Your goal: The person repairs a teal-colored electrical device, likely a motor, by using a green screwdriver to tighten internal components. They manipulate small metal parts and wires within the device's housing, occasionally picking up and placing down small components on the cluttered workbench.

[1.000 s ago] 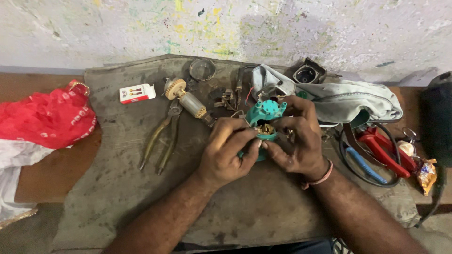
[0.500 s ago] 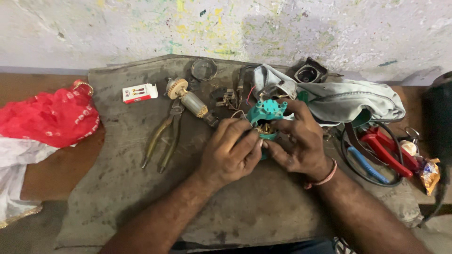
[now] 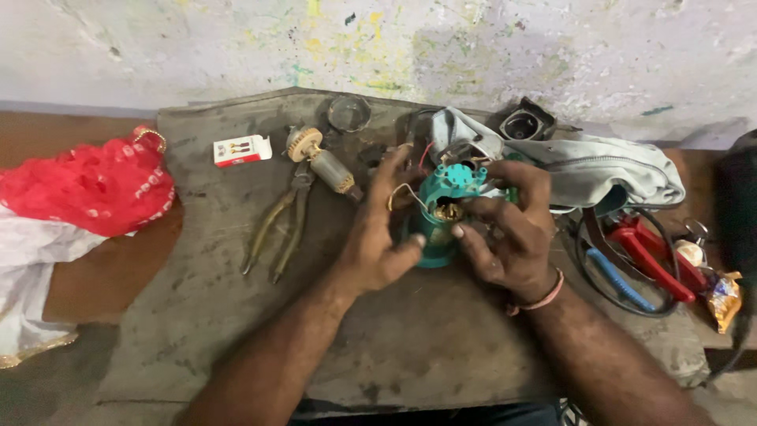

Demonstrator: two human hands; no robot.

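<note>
both hands grasping a teal plastic motor housing (image 3: pixel 441 217) at frame centre.
left hand (image 3: pixel 378 237) cups its side; right hand (image 3: pixel 505 229) grips its top; brass-handled pliers (image 3: pixel 280 225) lie left, on the grey stone slab (image 3: pixel 236 315).

Teal plastic motor housing (image 3: pixel 438 225) mid-surface between both hands; worn metal pliers (image 3: pixel 280 229) left of it, red-handled cutters (image 3: pixel 650 256) right, grey cloth bag (image 3: pixel 599 170) behind.

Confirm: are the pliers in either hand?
No, the pliers lie on the mat left of both hands, which grip the teal housing.
</note>
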